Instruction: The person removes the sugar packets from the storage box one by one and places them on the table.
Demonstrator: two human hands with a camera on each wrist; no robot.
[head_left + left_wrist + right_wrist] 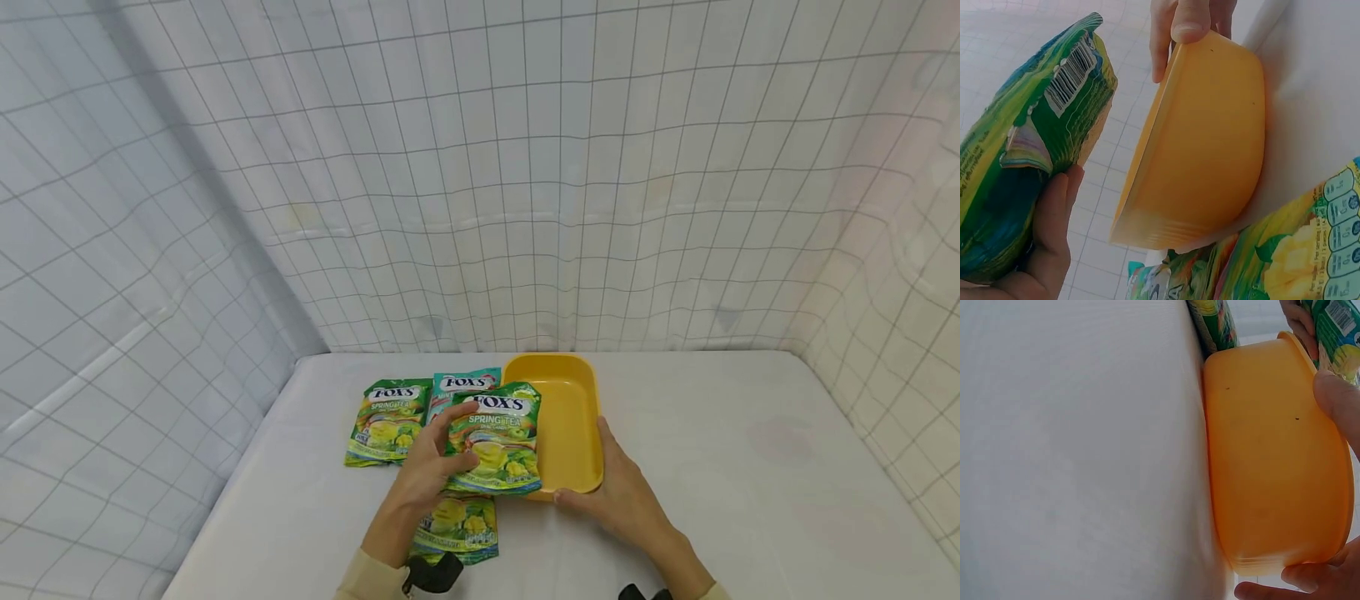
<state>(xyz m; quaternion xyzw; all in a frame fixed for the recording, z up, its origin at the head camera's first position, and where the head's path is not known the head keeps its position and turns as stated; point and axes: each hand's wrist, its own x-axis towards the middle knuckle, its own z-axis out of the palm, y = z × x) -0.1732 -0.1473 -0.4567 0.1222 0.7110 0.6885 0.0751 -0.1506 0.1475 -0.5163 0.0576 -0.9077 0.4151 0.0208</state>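
Observation:
My left hand (422, 468) grips a green bag of Fox's Spring Tea candy (498, 446) by its left side, fingers behind and thumb in front. The bag is held up beside the left part of a yellow plastic tub (572, 417), hiding some of its rim. At the tub's near right corner, my right hand (621, 497) holds it, thumb on the near side and fingers along the right side. The tub (1272, 462) stands upright on the table in the right wrist view. The left wrist view shows the barcode end of the held candy bag (1066, 87).
Another Spring Tea bag (384, 425) lies flat at the left. Beside it is a teal Fox's bag (468, 382), partly covered. A further green bag (459, 527) lies nearer, under my left forearm. White walls with a grid net (525, 208) enclose the white table (712, 433).

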